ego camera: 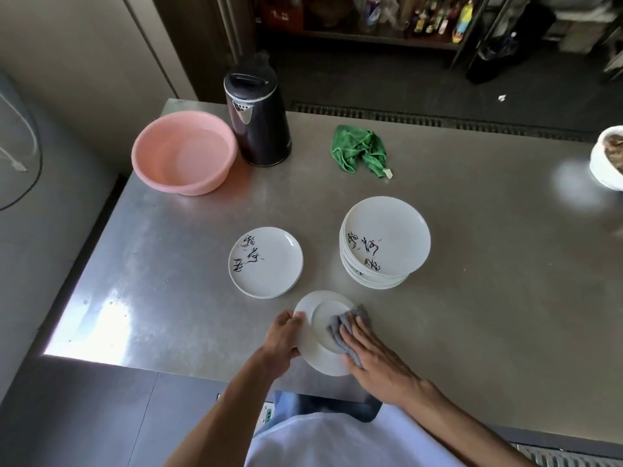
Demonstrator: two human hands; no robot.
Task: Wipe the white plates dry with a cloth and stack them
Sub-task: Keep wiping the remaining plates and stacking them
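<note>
My left hand (282,335) grips the left rim of a white plate (318,345) that is turned underside up near the table's front edge. My right hand (374,358) presses a grey cloth (347,326) flat against that plate's underside with straight fingers. A tall stack of white plates (384,242) with black brush lettering stands to the right, beyond the held plate. A low pile of the same plates (264,262) lies to the left of the stack.
A pink basin (183,153) and a dark kettle (258,121) stand at the back left of the steel table (488,264). A crumpled green cloth (360,150) lies at the back middle. A white bowl (606,160) sits at the right edge.
</note>
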